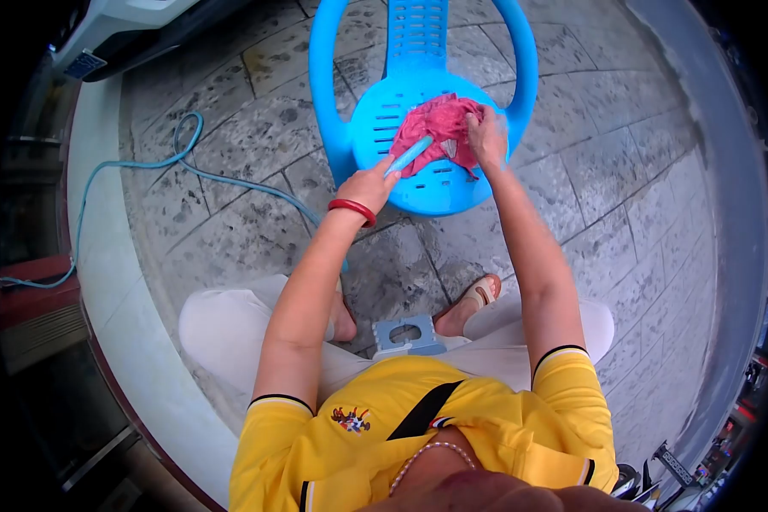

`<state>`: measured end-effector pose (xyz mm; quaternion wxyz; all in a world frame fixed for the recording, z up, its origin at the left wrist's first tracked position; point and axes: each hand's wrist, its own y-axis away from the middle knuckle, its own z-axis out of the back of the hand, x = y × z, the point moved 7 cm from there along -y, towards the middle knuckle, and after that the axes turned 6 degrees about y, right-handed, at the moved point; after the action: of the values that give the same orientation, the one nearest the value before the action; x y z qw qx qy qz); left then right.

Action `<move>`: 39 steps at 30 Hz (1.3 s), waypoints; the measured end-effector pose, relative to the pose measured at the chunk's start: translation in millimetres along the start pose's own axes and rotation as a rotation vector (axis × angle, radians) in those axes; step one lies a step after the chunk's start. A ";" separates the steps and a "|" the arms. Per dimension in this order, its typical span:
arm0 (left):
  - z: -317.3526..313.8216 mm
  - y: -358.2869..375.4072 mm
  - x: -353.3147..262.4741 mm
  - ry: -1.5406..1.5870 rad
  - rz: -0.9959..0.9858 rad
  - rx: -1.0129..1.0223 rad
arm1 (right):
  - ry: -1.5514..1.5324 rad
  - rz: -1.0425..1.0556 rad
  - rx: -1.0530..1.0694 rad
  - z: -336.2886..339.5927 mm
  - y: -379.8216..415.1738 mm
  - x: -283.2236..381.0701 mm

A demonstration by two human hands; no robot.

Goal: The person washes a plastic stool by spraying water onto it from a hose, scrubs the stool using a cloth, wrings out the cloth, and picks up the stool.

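A wet-looking pink cloth (pixel 439 118) lies bunched on the seat of a blue plastic chair (pixel 415 200). My left hand (pixel 369 184) is wrapped round a light blue hose (pixel 410 157), whose end points onto the cloth. A pale glint just past the hose's mouth looks like water. At the cloth's right side, my right hand (pixel 488 138) grips its edge with bent fingers. The slatted back and both armrests of the chair face away from me.
More light blue hose (pixel 239 182) trails across the grey stone paving (pixel 606 171) to the left. Between my feet is a small light blue stool (pixel 404 334). Part of a white vehicle (pixel 124 21) shows at the upper left.
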<state>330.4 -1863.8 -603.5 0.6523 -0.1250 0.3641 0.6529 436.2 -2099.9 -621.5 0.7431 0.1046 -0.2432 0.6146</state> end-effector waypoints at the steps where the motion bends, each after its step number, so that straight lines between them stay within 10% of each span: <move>1: -4.8 -4.1 1.4 -0.046 0.016 0.054 | 0.001 0.002 0.001 2.9 -6.7 2.4; 13: -21.7 -21.7 -9.2 -0.264 0.006 0.125 | 0.078 0.164 0.164 -29.5 -50.4 27.7; 19: -28.7 -29.4 -8.0 -0.369 0.010 0.223 | 0.064 0.849 0.124 -48.9 14.7 89.0; 21: -34.3 -25.9 -7.4 -0.369 0.009 0.234 | 0.271 0.405 0.090 -53.6 -52.2 45.0; 26: -26.0 -32.7 -8.9 -0.368 0.009 0.233 | 0.158 0.664 0.070 -45.6 -18.5 93.5; 39: -33.6 -26.0 -8.7 -0.307 -0.014 0.198 | 0.334 0.537 0.019 -61.8 -49.7 57.3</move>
<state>345.4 -1894.8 -629.7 0.7140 0.0384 0.3216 0.6208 505.8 -2033.4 -639.4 0.5830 -0.0587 -0.1310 0.7997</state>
